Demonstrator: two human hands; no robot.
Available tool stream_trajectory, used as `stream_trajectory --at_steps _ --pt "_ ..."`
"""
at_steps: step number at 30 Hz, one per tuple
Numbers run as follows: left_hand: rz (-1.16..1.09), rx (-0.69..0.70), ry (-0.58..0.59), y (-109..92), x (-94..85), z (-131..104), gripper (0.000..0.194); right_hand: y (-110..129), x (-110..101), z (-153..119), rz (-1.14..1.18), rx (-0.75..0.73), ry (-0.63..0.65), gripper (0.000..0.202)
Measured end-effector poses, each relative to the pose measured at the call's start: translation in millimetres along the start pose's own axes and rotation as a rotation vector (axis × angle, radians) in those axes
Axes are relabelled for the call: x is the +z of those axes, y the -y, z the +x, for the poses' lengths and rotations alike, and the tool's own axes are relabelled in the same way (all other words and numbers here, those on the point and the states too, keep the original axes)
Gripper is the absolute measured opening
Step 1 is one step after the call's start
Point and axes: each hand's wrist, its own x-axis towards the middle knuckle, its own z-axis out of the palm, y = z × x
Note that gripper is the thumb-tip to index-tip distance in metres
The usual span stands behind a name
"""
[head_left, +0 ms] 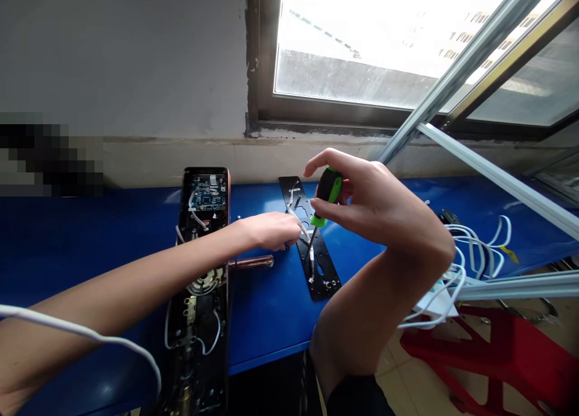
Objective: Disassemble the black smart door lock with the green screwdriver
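1x R hand [368, 202], fingers wrapped round grn/blk screwdriver [333, 185], shaft angled down to blk plate [323, 288] w/ wht cable [312, 254] on it; 1x L hand [277, 230] at plate's L edge, fingers curled, can't tell if gripping anything; plate flat on blue bench [262, 325], R of open casing [212, 365] w/ circuit bd [205, 201].

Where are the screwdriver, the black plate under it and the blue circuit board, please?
Screwdriver [329, 187], head view: on its black and green handle.
Black plate [319, 247], head view: on its bare surface, right of the white cable.
Blue circuit board [208, 200], head view: near its middle.
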Motion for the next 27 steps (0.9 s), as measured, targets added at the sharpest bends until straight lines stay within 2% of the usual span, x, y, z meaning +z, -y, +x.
stream_trajectory --at_steps 11,19,23,27 --pt "0.026 0.009 0.004 -4 0.7 1 0.022 4 2 2 -0.015 -0.007 0.007 0.035" --pt "0.008 0.013 0.021 -6 -0.3 1 0.019 3 2 3 -0.018 -0.015 0.019 0.036" --pt "-0.028 -0.065 0.021 4 -13.6 -8 0.016 4 3 3 -0.022 -0.021 0.024 0.036" --pt "-0.030 -0.221 0.050 21 -23.6 -16 0.013 5 3 5 -0.026 -0.031 0.042 0.036"
